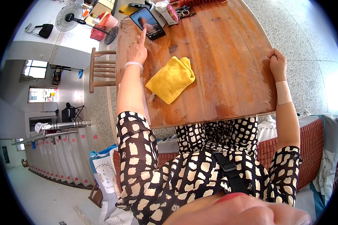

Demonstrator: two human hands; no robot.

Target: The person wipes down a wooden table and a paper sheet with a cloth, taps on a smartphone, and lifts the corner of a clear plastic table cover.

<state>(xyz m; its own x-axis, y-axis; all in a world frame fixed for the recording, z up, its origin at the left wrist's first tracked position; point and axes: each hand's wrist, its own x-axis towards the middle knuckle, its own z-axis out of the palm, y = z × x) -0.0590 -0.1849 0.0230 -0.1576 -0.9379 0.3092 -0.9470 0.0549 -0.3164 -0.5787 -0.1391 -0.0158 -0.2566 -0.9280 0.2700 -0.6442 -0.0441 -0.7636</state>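
My left hand (138,50) reaches over the left side of the wooden table, its index finger stretched out to the screen of a smartphone (149,23). The phone leans upright at a tilt, showing a picture with a person. A ring and a pale bracelet are on that hand and wrist. Nearer to me lies a folded yellow cloth (171,80), touched by neither hand. At the table's right edge my right hand (277,64) is closed in a fist, with nothing visible in it. A skin-toned patch covers part of that wrist.
Behind the phone stand a white and pink carton (169,13) and scissors (183,12). A transparent cover lies on the wooden table (229,75). A wooden chair (103,70) stands at its left, with a standing fan (69,17) beyond. I sit on a reddish woven seat (310,150).
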